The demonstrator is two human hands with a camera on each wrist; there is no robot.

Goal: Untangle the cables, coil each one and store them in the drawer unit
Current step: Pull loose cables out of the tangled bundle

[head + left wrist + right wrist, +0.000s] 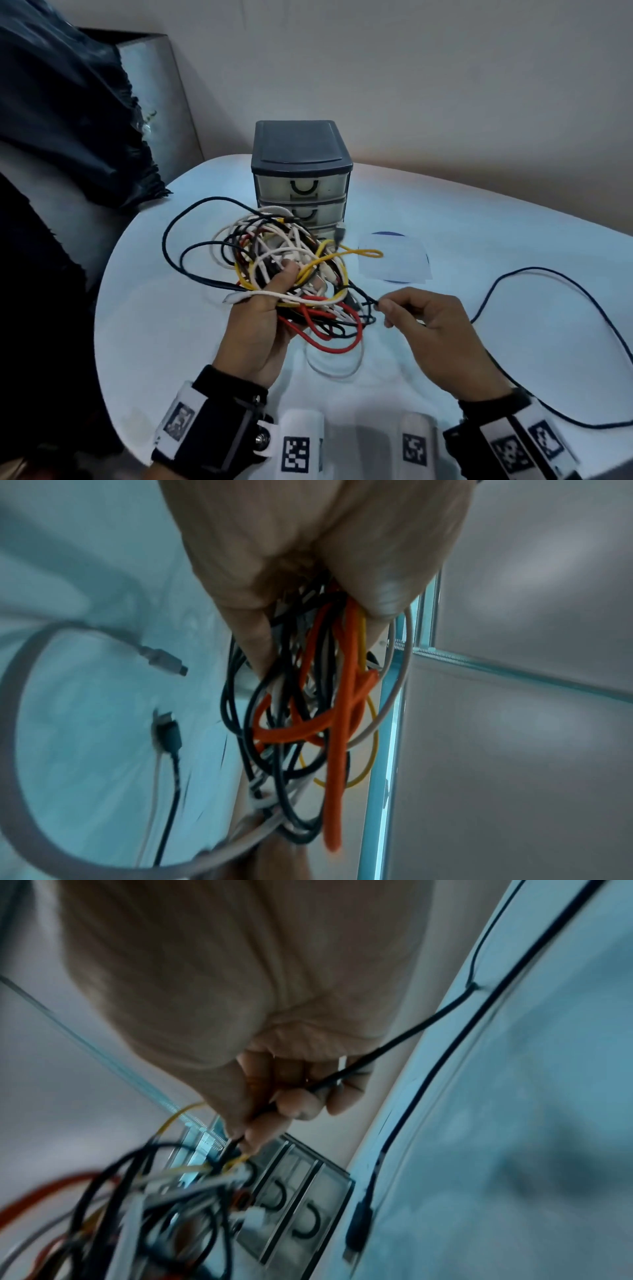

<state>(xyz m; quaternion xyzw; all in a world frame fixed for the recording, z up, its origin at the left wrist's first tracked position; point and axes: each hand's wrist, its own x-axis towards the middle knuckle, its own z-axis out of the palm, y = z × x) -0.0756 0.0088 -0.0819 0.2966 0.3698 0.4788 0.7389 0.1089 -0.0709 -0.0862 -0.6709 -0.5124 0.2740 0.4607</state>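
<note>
Both wrists wore tagged straps. Left hand [260, 318] gripped the cable tangle [291, 267] above the surface [513, 240]; right hand [435, 329] pinched a black cable [548, 277] at the tangle's edge, its length trailing rightward. Untangling seemed underway; next, that strand likely needed drawing free, then coiling. Behind, the drawer unit [301, 161] stood with all visible drawers closed, contents indiscernible.

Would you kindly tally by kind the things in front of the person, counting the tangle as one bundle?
drawer unit: 1
cable bundle: 1
dark cable trailing out of the bundle: 1
white paper sleeve: 1
Total: 4
</note>
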